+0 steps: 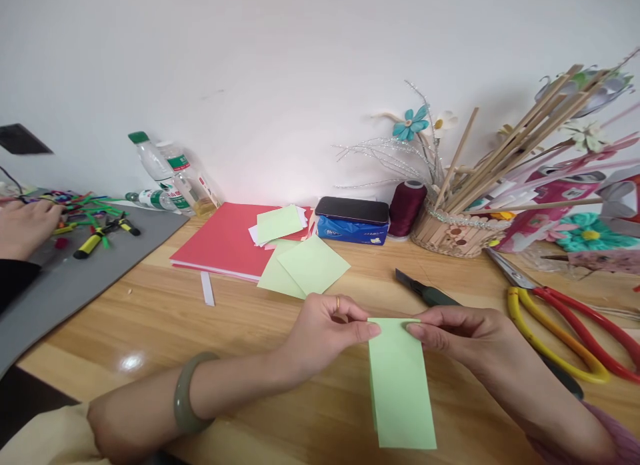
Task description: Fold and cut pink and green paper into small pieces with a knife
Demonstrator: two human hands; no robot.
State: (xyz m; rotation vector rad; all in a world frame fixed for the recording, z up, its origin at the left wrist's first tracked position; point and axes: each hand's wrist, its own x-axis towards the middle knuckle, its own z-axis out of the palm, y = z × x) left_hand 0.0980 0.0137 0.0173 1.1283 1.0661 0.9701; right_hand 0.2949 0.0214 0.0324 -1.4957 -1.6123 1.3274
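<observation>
A folded sheet of light green paper (403,391) hangs between my two hands, its fold along the top edge. My left hand (325,335) pinches the top left corner between thumb and fingers. At the top right corner, my right hand (457,335) pinches the same sheet. The paper is a tall narrow shape, and a second layer shows behind its left edge. Beyond my hands, loose green paper squares (315,265) lie overlapping on the wooden table (250,358).
A red paper stack (215,241) lies behind. To the right are a utility knife (425,291), scissors (555,318), a thread spool (407,210) and a basket (453,231) of sticks. Bottles (175,175) stand at the wall. Another person's hand (30,225) is at far left, over a grey mat (115,271).
</observation>
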